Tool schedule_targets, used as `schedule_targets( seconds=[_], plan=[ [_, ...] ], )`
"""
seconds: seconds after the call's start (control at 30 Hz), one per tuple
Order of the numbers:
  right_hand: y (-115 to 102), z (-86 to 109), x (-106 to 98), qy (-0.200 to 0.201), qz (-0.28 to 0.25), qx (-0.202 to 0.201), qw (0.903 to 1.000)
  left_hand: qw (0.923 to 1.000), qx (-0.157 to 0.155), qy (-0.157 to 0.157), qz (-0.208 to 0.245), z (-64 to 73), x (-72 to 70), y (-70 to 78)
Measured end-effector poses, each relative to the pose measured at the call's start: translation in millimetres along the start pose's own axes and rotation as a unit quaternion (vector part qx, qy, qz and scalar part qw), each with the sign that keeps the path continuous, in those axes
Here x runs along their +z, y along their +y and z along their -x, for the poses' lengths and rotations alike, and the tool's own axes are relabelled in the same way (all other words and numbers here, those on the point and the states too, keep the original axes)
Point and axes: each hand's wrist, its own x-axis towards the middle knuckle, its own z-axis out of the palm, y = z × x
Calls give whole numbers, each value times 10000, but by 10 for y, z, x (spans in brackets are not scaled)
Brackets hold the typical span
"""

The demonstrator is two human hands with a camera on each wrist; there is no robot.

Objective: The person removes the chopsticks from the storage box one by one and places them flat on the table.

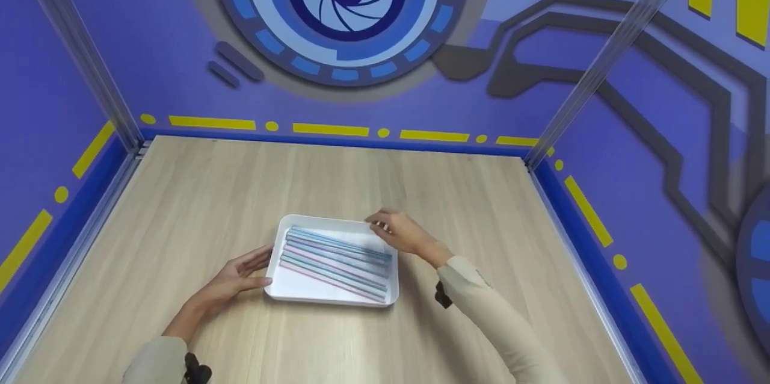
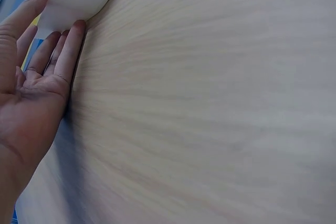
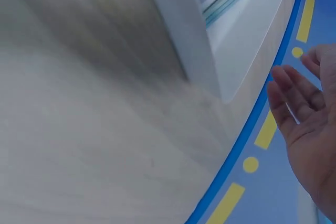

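A white rectangular tray (image 1: 325, 292) sits on the table, holding several long thin rods (image 1: 337, 263) in pastel blue, green, pink and lilac. They lie side by side at a slant; their exact kind cannot be told. At the tray's left side is my left hand (image 1: 231, 278), fingers extended and thumb by the near left corner. In the left wrist view, the fingertips (image 2: 79, 24) touch the tray's outer wall (image 2: 79, 1). Over the far right corner hovers my right hand (image 1: 403, 232), fingers slightly bent. The right wrist view shows that hand (image 3: 310, 114) holding nothing, apart from the tray (image 3: 194, 40).
A wood-grain tabletop (image 1: 210, 185) surrounds the tray. Blue-purple printed panels (image 1: 409, 107) stand at the back and both sides, with metal posts (image 1: 601, 65) at the corners. Beige sleeves (image 1: 481, 306) cover both forearms, with dark devices at the wrists.
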Motion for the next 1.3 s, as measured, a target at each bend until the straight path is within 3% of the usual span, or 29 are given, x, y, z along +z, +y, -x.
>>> schedule_targets(
  seconds=[0.13,0.3,0.6,0.8,1.07,1.3],
  plan=[
    [-95,-150,158,-410,-12,-178,9990,10000,-6,98,-7,16,-4,-6],
    [-147,-281,381,-724,149,-16,9973,9999,-82,138,11,14,0,-18],
    [-222,-397,566,-643,783,284,9945,9998,-108,163,67,-14,-17,-33],
    [-267,-457,613,-847,859,613,9908,9999,-69,96,76,11,-22,-33],
    [-255,-522,729,-875,991,476,9901,9995,-213,205,105,21,1,-44],
    [-269,-591,792,-827,993,349,9910,9998,-128,131,94,20,-4,-53]
  ],
)
